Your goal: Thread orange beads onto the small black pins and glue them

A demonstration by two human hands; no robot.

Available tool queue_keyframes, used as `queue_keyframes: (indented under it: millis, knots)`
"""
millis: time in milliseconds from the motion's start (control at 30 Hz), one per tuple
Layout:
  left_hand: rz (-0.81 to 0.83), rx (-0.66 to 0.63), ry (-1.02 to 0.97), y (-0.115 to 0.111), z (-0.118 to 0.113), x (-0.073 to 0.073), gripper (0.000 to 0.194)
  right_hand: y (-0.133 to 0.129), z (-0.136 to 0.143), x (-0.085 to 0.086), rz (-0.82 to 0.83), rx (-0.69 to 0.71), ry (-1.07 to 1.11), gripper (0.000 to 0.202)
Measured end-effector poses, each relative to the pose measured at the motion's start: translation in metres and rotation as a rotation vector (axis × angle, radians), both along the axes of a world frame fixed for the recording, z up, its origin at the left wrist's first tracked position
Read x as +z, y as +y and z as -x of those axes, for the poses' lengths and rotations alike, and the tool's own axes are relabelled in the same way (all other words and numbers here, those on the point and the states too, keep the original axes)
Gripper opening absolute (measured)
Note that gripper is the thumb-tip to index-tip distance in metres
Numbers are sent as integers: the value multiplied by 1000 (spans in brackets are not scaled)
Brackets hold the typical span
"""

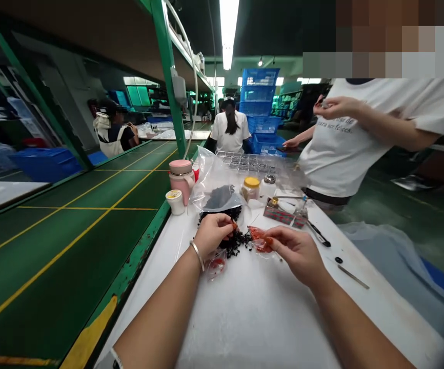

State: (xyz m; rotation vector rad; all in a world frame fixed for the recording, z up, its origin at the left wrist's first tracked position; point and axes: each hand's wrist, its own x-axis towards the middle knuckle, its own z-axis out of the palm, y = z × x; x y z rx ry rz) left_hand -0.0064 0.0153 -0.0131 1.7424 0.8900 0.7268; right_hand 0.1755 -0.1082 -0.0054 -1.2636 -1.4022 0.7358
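My right hand (297, 251) is closed on the edge of a small clear plastic bag (259, 237) with orange-red contents. My left hand (212, 233) is pinched, with a small orange piece (235, 224) at its fingertips; its exact kind is too small to tell. Between and behind the hands lies a loose pile of small black parts (237, 243). It spreads from a large clear plastic bag (216, 197) standing beyond my left hand. Another little clear bag (217, 265) with something red in it rests on the white table (253, 312) below my left wrist.
A pink mug (181, 179), a white tub (175, 202) and a yellow-lidded jar (250, 188) stand farther back. A patterned box (285, 212), black-handled tool (318, 234) and metal strip (353, 277) lie right. A green conveyor (72, 230) runs left. A co-worker (345, 138) stands at right.
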Motion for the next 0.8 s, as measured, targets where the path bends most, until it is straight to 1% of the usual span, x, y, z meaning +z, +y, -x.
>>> queue_keyframes:
  millis: [100,167,267,333,467,533,667,800]
  knots:
    - [93,-42,-68,-5,1,9,20,-1,-2,4,-18,-117,-116,21]
    - [149,-72,-101,-9,1,14,22,0,1,6,-17,-167,-154,23]
    - [266,-132,-182,-17,0,18,22,1,7,5,-1,-188,-84,22]
    - [310,-187,-218,-24,-2,21,21,0,12,3,-2,-182,-56,22]
    - [291,-317,-237,-38,-5,27,18,-3,17,2,-64,-165,-47,25]
    - [280,-351,-232,-42,-6,29,17,-5,18,2,-106,-154,-46,23]
    - [293,-376,-231,-45,-6,31,16,-6,16,3,-150,-150,-67,17]
    - [327,-363,-246,-45,-6,31,17,-3,16,4,-144,-141,-7,15]
